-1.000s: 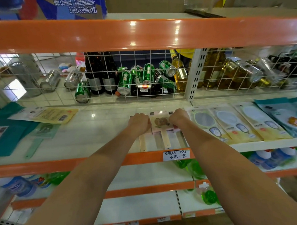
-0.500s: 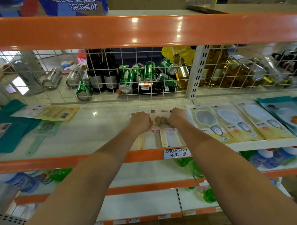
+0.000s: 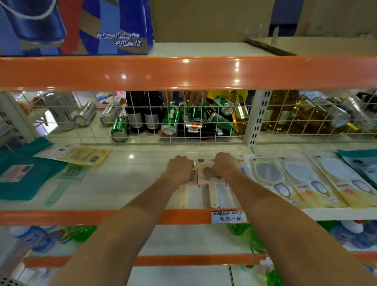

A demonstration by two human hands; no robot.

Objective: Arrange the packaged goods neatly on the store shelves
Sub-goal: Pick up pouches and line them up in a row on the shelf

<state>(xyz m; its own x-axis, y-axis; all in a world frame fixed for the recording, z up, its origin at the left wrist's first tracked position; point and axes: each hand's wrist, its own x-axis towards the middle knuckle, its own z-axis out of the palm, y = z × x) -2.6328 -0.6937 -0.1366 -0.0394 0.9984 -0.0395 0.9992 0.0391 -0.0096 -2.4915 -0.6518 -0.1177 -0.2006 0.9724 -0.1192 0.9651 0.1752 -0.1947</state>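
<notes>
White shelf [image 3: 139, 179], both hands gripping pink pack [image 3: 205, 175]

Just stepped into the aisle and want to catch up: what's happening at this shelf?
A person is tidying the middle shelf. Both hands, left hand and right hand, rest on a small pile of pink handled packets, gripping its sides. To the right lies a neat row of yellow packets; to the left, a teal packet and a yellow one lie askew. Cans and bottles sit jumbled behind the wire grid.
</notes>
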